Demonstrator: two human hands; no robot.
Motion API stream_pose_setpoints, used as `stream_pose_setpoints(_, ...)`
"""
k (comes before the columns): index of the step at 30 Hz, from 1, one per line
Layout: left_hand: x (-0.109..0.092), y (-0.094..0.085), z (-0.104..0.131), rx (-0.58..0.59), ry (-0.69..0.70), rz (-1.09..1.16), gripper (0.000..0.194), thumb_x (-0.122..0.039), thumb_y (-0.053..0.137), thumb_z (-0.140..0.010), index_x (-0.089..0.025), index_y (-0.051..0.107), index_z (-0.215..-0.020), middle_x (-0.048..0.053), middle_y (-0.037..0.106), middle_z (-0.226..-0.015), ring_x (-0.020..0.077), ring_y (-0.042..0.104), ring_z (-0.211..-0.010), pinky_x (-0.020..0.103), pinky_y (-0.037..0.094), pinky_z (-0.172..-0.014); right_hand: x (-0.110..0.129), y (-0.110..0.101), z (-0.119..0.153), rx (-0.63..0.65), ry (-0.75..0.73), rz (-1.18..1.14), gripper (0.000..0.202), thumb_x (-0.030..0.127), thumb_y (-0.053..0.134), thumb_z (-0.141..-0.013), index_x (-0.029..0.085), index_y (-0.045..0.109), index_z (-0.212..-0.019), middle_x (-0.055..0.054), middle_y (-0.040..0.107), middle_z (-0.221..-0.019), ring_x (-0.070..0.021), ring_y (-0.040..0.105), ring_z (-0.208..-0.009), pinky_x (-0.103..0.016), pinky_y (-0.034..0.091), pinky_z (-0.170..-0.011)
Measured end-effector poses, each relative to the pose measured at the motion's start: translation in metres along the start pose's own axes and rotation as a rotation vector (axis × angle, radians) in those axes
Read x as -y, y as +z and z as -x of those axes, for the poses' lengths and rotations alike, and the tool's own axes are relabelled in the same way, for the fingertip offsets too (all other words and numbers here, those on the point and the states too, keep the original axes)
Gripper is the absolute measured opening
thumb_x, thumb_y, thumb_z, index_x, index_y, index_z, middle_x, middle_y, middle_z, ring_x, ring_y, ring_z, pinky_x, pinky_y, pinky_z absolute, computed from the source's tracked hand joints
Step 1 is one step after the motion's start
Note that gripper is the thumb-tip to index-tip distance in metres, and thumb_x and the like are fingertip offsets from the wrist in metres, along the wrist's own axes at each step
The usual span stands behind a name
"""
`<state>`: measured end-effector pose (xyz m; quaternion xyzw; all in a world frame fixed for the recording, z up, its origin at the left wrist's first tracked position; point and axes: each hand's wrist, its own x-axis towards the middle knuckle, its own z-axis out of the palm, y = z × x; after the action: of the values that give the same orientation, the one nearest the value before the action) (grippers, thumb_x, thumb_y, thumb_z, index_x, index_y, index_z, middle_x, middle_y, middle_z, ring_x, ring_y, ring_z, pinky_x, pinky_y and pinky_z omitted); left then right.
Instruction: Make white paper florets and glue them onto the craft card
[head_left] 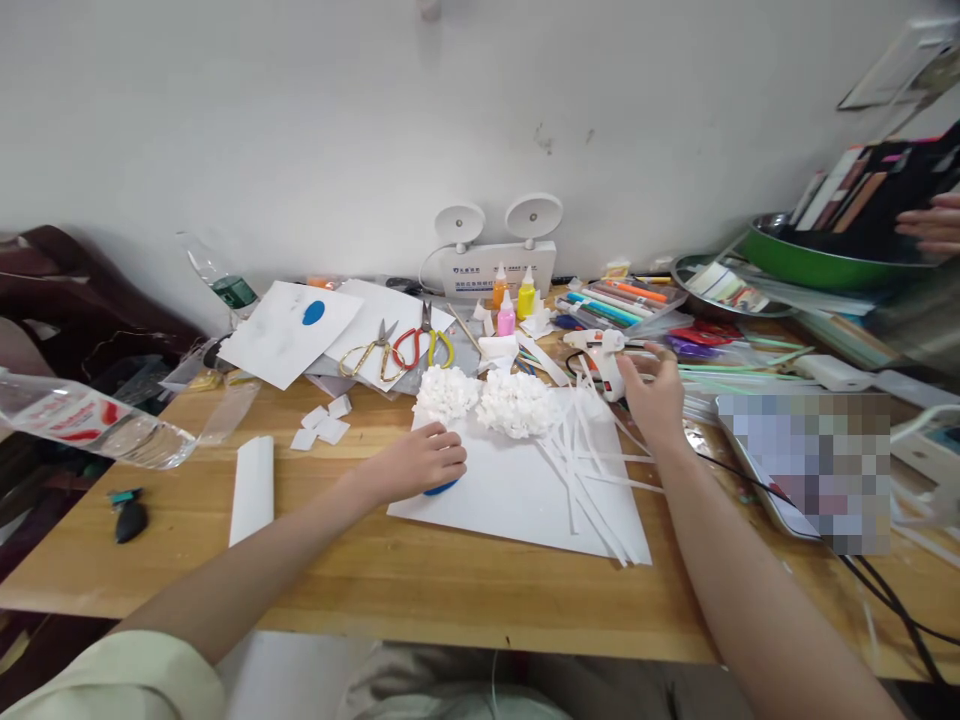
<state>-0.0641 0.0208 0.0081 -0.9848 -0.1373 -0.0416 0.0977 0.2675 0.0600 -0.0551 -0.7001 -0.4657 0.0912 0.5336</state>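
Head view shows my left hand [420,462] lying flat, its fingers [448,452] curled loosely and gripping nothing, pressing a blue oval [442,488] onto the white sheet [517,490] on the surface [375,570], with two white paper puffs [487,400] just beyond those fingers. My right hand [654,392] reaches past the cut paper strips [592,470], fingers spread open and touching the white glue gun [602,352], though I cannot tell whether they have closed around it.

Bare wooden table [420,580] lies open in front; scissors [397,348], bottles [514,300] and pens [619,300] apparently crowd the back.
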Motion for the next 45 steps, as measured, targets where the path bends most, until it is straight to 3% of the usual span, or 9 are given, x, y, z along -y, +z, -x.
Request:
stream_pose_setpoints(3, 0.001, -0.001, -0.003, 0.052, 0.09, -0.037, 0.018, -0.007, 0.042, -0.084, -0.016, 0.056, -0.078, 0.004, 0.06, -0.079, 0.0153, 0.051, -0.083, 0.03, 0.035, -0.074, 0.002, -0.001, 0.0, 0.006, -0.005, -0.011, 0.047, 0.044, 0.048, -0.076, 0.016, 0.042, -0.113, -0.011, 0.063, -0.095, -0.0234, 0.059, -0.084, -0.035, 0.044, -0.067)
stream_pose_setpoints(16, -0.003, -0.007, -0.012, 0.104, 0.115, -0.1, 0.021, -0.005, 0.044, -0.081, -0.016, 0.055, -0.067, 0.004, 0.058, -0.071, 0.0163, 0.048, -0.076, 0.031, 0.033, -0.069, 0.006, -0.005, 0.0, 0.011, 0.016, -0.079, 0.044, 0.041, 0.048, -0.076, 0.017, 0.042, -0.113, -0.011, 0.062, -0.096, -0.0231, 0.058, -0.082, -0.034, 0.044, -0.065)
stream_pose_setpoints(22, -0.005, -0.004, -0.009, 0.126, 0.06, -0.113, 0.019, -0.006, 0.045, -0.081, -0.015, 0.057, -0.069, 0.004, 0.059, -0.072, 0.0168, 0.049, -0.074, 0.031, 0.032, -0.068, 0.01, -0.007, 0.001, 0.009, 0.047, -0.09, 0.043, 0.039, 0.051, -0.074, 0.018, 0.045, -0.111, -0.01, 0.063, -0.093, -0.0219, 0.059, -0.077, -0.032, 0.044, -0.062)
stream_pose_setpoints(25, -0.001, -0.001, -0.001, 0.102, -0.037, -0.009, 0.017, -0.008, 0.046, -0.082, -0.016, 0.06, -0.08, 0.005, 0.062, -0.079, 0.017, 0.05, -0.08, 0.03, 0.033, -0.07, 0.01, -0.008, 0.002, 0.003, 0.04, -0.087, 0.041, 0.038, 0.051, -0.074, 0.019, 0.046, -0.111, -0.009, 0.064, -0.092, -0.0214, 0.059, -0.078, -0.032, 0.044, -0.064)
stream_pose_setpoints(28, -0.001, 0.001, 0.007, 0.045, -0.218, 0.164, 0.018, -0.014, 0.045, -0.084, -0.018, 0.062, -0.087, 0.004, 0.064, -0.084, 0.0162, 0.052, -0.081, 0.029, 0.034, -0.07, 0.01, -0.009, 0.002, 0.006, 0.047, -0.105, 0.042, 0.038, 0.051, -0.074, 0.019, 0.046, -0.111, -0.009, 0.063, -0.093, -0.0205, 0.059, -0.075, -0.031, 0.045, -0.063)
stream_pose_setpoints(32, -0.008, 0.005, 0.007, -0.043, -0.527, 0.443, 0.019, -0.028, 0.047, -0.083, -0.017, 0.062, -0.081, 0.004, 0.064, -0.082, 0.0163, 0.053, -0.079, 0.028, 0.038, -0.071, 0.009, -0.008, 0.003, 0.004, 0.045, -0.102, 0.042, 0.039, 0.051, -0.074, 0.019, 0.046, -0.111, -0.009, 0.063, -0.092, -0.0203, 0.059, -0.074, -0.031, 0.045, -0.062)
stream_pose_setpoints(35, -0.015, 0.008, 0.003, -0.067, -0.682, 0.558, 0.018, -0.033, 0.052, -0.079, -0.017, 0.061, -0.076, 0.003, 0.062, -0.077, 0.0161, 0.053, -0.076, 0.028, 0.039, -0.07, 0.008, -0.006, 0.003, -0.003, 0.037, -0.112, 0.042, 0.039, 0.052, -0.074, 0.019, 0.046, -0.11, -0.008, 0.063, -0.091, -0.02, 0.059, -0.074, -0.032, 0.045, -0.064)
stream_pose_setpoints(45, -0.018, 0.022, -0.001, -0.099, -0.763, 0.562, 0.015, -0.032, 0.057, -0.073, -0.017, 0.06, -0.071, 0.002, 0.059, -0.072, 0.0163, 0.051, -0.073, 0.028, 0.038, -0.07, 0.005, -0.004, 0.003, -0.013, 0.025, -0.13, 0.04, 0.038, 0.052, -0.074, 0.02, 0.047, -0.109, -0.008, 0.064, -0.089, -0.0212, 0.059, -0.077, -0.033, 0.045, -0.065)
